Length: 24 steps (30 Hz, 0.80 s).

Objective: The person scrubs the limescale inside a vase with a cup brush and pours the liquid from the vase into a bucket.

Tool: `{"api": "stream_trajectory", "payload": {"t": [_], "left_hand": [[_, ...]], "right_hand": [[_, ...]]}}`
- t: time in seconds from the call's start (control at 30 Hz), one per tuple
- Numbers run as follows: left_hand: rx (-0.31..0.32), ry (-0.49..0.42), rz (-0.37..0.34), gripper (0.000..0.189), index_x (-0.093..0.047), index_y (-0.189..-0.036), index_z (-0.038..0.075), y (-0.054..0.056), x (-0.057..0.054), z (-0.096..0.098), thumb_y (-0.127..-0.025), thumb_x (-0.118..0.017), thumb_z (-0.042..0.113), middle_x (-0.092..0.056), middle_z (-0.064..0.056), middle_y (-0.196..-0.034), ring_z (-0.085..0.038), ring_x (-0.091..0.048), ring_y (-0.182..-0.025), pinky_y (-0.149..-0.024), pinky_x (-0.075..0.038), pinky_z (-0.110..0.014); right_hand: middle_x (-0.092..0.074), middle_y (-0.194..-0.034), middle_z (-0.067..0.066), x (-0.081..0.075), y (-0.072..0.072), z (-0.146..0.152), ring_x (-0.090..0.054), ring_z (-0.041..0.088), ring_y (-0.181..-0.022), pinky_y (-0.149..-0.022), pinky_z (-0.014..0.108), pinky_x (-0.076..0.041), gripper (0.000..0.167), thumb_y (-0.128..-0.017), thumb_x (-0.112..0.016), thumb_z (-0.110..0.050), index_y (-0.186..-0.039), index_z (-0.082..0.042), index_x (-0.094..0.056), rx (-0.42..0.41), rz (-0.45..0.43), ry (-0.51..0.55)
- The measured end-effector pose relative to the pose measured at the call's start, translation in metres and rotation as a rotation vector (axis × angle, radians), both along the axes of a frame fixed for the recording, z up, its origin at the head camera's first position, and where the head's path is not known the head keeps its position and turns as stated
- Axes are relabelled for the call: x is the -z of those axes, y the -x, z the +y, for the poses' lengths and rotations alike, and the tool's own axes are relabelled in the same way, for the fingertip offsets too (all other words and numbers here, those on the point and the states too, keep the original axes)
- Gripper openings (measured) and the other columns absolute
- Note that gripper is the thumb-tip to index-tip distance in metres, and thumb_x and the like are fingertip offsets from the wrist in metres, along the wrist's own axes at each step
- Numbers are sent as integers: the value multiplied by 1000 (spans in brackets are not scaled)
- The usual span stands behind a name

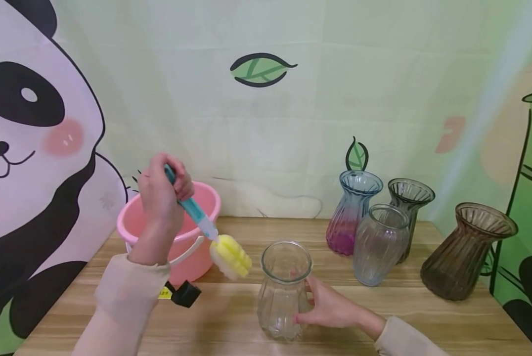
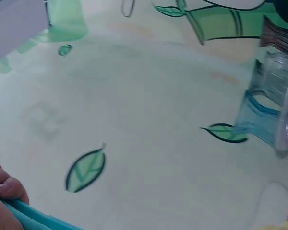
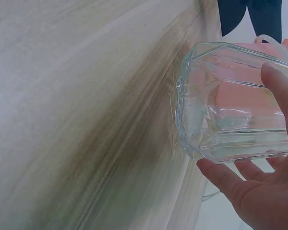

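Observation:
My left hand (image 1: 161, 190) grips the teal handle of a sponge bottle brush (image 1: 195, 210), raised in front of the pink bucket. Its yellow and white sponge head (image 1: 231, 257) points down to the right, just left of a clear glass vase's rim. That clear vase (image 1: 281, 301) stands upright on the table, ribbed and wide-mouthed. Around its right side curl the fingers and thumb of my right hand (image 1: 328, 304). In the right wrist view, the thumb and fingers lie on either side of the vase (image 3: 230, 105). The left wrist view catches only a bit of the teal handle (image 2: 38, 218).
A pink bucket (image 1: 197, 269) with a white handle stands at the left. On the right are a blue-and-pink vase (image 1: 346, 217), another clear vase (image 1: 379, 247), a dark grey vase (image 1: 410, 198) and a brown vase (image 1: 462, 257). A small black block (image 1: 186, 294) shows by my left sleeve.

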<state>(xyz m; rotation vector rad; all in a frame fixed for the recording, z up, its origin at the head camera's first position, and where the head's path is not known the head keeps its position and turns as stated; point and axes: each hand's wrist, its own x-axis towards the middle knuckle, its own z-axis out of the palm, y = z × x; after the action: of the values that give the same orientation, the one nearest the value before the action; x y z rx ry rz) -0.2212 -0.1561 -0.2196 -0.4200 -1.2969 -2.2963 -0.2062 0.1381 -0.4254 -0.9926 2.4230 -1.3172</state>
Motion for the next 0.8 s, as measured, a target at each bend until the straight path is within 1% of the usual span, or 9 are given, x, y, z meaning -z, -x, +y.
{"api": "stream_trajectory", "payload": {"t": [0.07, 0.17, 0.23, 0.33, 0.43, 0.53, 0.63, 0.7, 0.8], "left_hand": [[-6, -103, 62, 39, -44, -56, 6, -6, -8, -7, -92, -27, 8, -30, 0, -42, -15, -17, -37, -39, -11, -26], [19, -271, 121, 39, -40, -57, 5, -13, -18, -17, -92, -23, 8, -27, -1, -42, -13, -15, -37, -40, -8, -24], [48, -393, 142, 38, -36, -58, 4, -17, -23, -23, -92, -21, 10, -26, -1, -42, -12, -15, -37, -40, -7, -22], [91, -534, 169, 38, -31, -57, 5, -20, -27, -28, -92, -22, 14, -25, -2, -42, -12, -18, -36, -39, -10, -20], [153, -619, 167, 38, -29, -55, 6, -21, -25, -28, -92, -24, 17, -27, -2, -42, -12, -20, -35, -38, -13, -20], [213, -634, 155, 39, -28, -54, 7, -20, -19, -22, -92, -24, 18, -27, -2, -42, -13, -20, -35, -38, -15, -20], [265, -606, 131, 38, -27, -54, 8, -19, -13, -13, -90, -25, 18, -27, -1, -41, -13, -20, -35, -38, -14, -20], [294, -564, 116, 37, -27, -53, 9, -17, -10, -7, -89, -25, 16, -26, 0, -41, -12, -19, -36, -39, -12, -21], [308, -461, 95, 37, -25, -53, 10, -15, -7, 1, -89, -22, 14, -24, 1, -42, -12, -18, -37, -40, -11, -21]], "right_hand": [[-33, -140, 24, 0, 0, 0, -42, 48, -119, -84, 52, -48, 88, -74, -75, -24, -140, -1, -22, 3, -3, 6], [-33, -140, 25, 0, 0, 0, -42, 48, -119, -84, 52, -48, 87, -74, -75, -24, -139, -1, -23, 6, -3, 9], [-32, -140, 25, 1, 0, 0, -42, 48, -119, -84, 52, -48, 86, -74, -75, -24, -139, -1, -23, 7, -4, 9], [-33, -140, 25, 2, 0, 0, -42, 47, -119, -85, 52, -48, 86, -74, -75, -24, -140, -2, -23, 8, -11, 9], [-34, -139, 25, 2, -1, 0, -42, 47, -119, -85, 52, -47, 87, -75, -75, -23, -140, -3, -22, 7, -21, 9], [-35, -138, 25, 1, -1, 1, -42, 47, -119, -85, 52, -48, 87, -75, -74, -25, -141, -4, -21, 7, -20, 2], [-34, -139, 24, 0, 0, 1, -43, 47, -119, -84, 51, -48, 88, -75, -74, -26, -141, -6, -20, 9, -16, -4], [-33, -140, 24, 0, 0, 1, -43, 47, -119, -84, 50, -48, 89, -75, -74, -26, -141, -6, -18, 11, -16, -2], [-34, -138, 25, 0, -1, 1, -43, 47, -119, -84, 48, -49, 91, -74, -75, -26, -141, -6, -17, 16, -20, 3]]}}
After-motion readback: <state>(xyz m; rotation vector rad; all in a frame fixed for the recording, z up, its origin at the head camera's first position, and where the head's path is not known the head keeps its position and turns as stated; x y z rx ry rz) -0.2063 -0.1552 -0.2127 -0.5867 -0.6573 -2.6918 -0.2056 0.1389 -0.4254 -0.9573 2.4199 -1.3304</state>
